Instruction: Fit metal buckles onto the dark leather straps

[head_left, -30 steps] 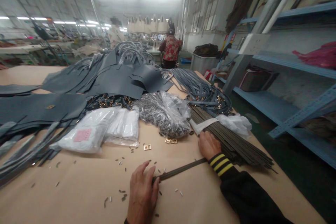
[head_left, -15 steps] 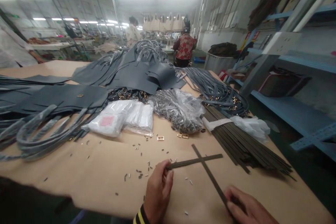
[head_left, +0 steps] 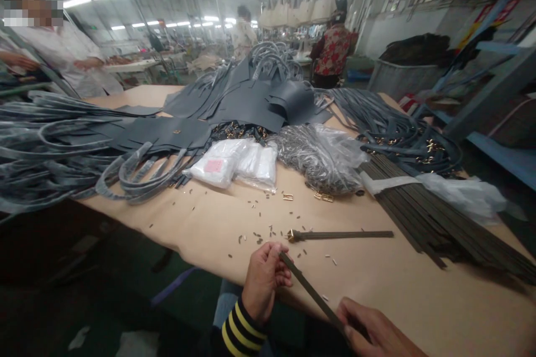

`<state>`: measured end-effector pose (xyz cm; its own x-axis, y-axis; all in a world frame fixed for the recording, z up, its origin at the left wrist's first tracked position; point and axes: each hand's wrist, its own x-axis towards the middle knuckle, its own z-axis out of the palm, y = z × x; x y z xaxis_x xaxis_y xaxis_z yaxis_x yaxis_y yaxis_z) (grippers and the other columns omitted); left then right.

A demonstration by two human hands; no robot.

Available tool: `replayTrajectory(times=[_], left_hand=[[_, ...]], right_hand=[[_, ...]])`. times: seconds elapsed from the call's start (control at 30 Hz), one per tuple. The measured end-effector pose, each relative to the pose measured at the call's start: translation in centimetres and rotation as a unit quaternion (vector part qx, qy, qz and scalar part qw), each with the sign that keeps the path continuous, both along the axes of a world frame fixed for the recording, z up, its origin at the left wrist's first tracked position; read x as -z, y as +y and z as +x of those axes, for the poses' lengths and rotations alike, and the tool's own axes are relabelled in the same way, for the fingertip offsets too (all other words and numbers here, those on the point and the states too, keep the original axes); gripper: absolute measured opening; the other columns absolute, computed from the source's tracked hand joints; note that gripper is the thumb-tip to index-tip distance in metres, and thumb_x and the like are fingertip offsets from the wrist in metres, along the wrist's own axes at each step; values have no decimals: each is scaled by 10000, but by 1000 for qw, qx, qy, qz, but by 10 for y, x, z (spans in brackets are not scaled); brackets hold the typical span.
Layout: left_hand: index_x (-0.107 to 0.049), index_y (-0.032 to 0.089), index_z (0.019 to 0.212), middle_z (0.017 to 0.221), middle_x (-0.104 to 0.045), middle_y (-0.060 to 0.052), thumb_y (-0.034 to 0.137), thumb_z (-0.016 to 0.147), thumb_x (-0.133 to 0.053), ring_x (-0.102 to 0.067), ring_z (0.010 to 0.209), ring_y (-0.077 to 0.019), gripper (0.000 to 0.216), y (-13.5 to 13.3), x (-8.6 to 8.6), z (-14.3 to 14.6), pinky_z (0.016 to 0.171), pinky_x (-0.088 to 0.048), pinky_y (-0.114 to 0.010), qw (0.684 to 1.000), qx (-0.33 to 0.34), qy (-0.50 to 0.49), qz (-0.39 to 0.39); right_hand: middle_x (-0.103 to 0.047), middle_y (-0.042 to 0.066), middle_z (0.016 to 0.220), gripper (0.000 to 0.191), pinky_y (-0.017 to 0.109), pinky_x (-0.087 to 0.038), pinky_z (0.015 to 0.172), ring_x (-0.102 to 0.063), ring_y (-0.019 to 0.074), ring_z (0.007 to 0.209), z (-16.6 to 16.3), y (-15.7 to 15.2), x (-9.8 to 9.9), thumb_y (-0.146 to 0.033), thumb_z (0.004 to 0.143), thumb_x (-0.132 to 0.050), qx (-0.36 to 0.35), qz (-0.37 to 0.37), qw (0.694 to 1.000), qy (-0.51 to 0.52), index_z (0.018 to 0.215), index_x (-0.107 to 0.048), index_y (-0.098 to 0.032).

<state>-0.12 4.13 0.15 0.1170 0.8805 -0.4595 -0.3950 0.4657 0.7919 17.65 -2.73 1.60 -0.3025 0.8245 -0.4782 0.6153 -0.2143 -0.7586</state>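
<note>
A narrow dark olive strap (head_left: 310, 289) slants between my two hands, over the table's near edge. My left hand (head_left: 266, 276) pinches its upper end between thumb and fingers. Lower down, my right hand (head_left: 368, 326) is closed around the same strap, and its lower end is hidden. Just beyond my left fingers, a second olive strap (head_left: 343, 234) lies flat on the table, a gold buckle (head_left: 292, 236) at its left end. Small dark and pale bits (head_left: 257, 237) are scattered around it.
Gold buckles (head_left: 324, 197) lie before a plastic bag (head_left: 318, 159) of dark pieces. White packets (head_left: 215, 164) are to its left, a strap bundle (head_left: 410, 209) to its right. Grey-blue panels (head_left: 247, 103) and handles (head_left: 134, 178) cover the back and left. A person in white (head_left: 75, 56) stands far left.
My left hand has let go of the strap that now lies with its buckle showing. It has taken the end of the strap in my right hand. The view has turned left.
</note>
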Motion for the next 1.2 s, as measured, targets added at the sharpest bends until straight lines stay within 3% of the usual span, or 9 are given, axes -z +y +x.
replayTrajectory(times=[0.17,0.3,0.43,0.57,0.87,0.97,1.07,1.2], left_hand=[[-499,132,679,472,-512,51,451,631,-613,-473,382,-49,342,-6,3,-5,378,-405,-150,998,17,50,36],[-488,131,660,430,-525,41,406,661,-597,-477,347,-58,296,-16,8,0,373,-380,-157,991,82,97,52],[-488,127,655,429,-528,30,398,684,-576,-477,364,-65,287,-26,13,9,387,-359,-168,986,128,72,78],[-459,138,639,421,-495,49,403,672,-592,-412,347,-42,298,-29,11,11,368,-291,-157,991,122,4,55],[-424,155,593,392,-391,88,445,592,-647,-360,325,-39,366,-33,-5,20,345,-263,-169,991,101,-89,12],[-431,148,593,403,-389,88,418,615,-643,-372,339,-33,344,-26,-6,9,358,-272,-157,995,64,-72,24],[-444,137,584,433,-397,87,371,590,-681,-363,376,-21,333,-12,-8,-16,375,-297,-139,998,-32,-30,38],[-483,129,599,470,-428,76,343,539,-724,-376,418,-30,328,2,-9,-57,392,-342,-141,990,-129,12,62]], right_hand=[[-452,-9,614,162,264,-360,575,-450,157,612,-5,1,-3,-315,744,-368,11,3,1000,6,636,-390,-196],[-496,-12,615,120,240,-368,557,-498,136,598,-17,6,-5,-285,745,-413,54,-41,989,128,688,-425,-180],[-486,-31,590,150,208,-358,488,-461,99,517,-34,12,2,-306,735,-487,108,-39,959,259,737,-486,-156],[-526,-7,670,191,213,-377,517,-468,96,563,-40,13,11,-333,733,-548,130,-24,930,343,754,-536,-143],[-576,25,746,221,243,-402,572,-498,103,584,-31,9,11,-368,736,-574,106,29,920,377,741,-597,-148],[-556,4,652,255,222,-385,528,-478,87,530,-27,9,6,-390,726,-579,90,-1,923,375,746,-604,-137],[-528,-16,561,276,203,-360,487,-461,75,480,-19,8,1,-399,706,-598,68,-37,928,364,712,-595,-123],[-552,4,599,276,195,-350,483,-466,65,474,-4,3,1,-397,704,-604,41,-65,906,415,689,-588,-122]])
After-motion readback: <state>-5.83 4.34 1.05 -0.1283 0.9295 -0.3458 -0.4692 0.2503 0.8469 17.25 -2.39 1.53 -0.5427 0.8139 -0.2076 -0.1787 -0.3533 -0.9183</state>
